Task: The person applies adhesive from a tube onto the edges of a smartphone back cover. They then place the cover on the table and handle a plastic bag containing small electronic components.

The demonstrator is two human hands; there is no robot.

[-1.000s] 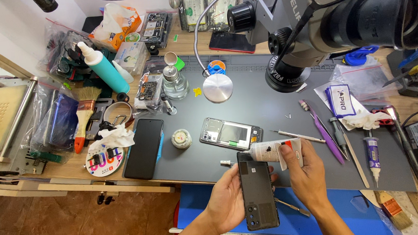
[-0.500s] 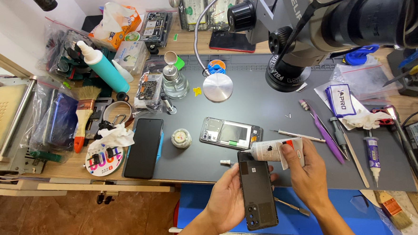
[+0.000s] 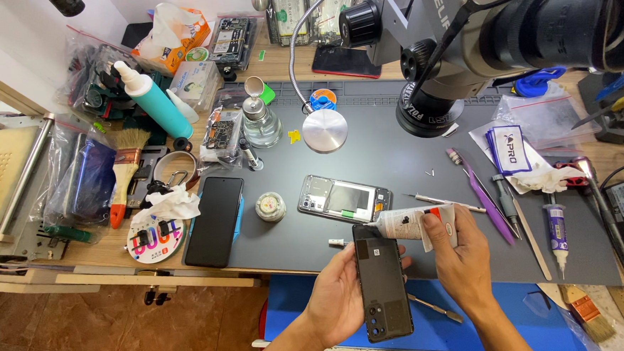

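Hands first: left hand [image 3: 339, 295] cups a dark phone back cover [image 3: 381, 279] from underneath, fingers wrapped round its left edge, cover held flat over the front edge of the grey work mat [image 3: 395, 132], camera cutouts toward the person. Right hand [image 3: 462, 256] pinches a white glue tube [image 3: 414, 223] w/ thumb and fingers closed on its rear end — nozzle points left and meets the cover's top edge. Just beyond the tube on the mat lies an opened phone frame [image 3: 343, 199], internals up, w/ a thin screwdriver [image 3: 445, 203] to its right. Left of the frame sits a small round jar [image 3: 270, 207], then a black phone [image 3: 215, 221] face down at the mat's left edge. Purple tweezers [image 3: 490, 202] and a small upright tube [image 3: 557, 230] lie to the right. Further back — a round metal lamp base [image 3: 324, 131], a glass dispenser bottle [image 3: 260, 121], a teal bottle [image 3: 155, 102]. Microscope [image 3: 475, 31] overhangs top right. Brush [image 3: 123, 171] rests far left, beside a bagged blue item; contents can't be made out.
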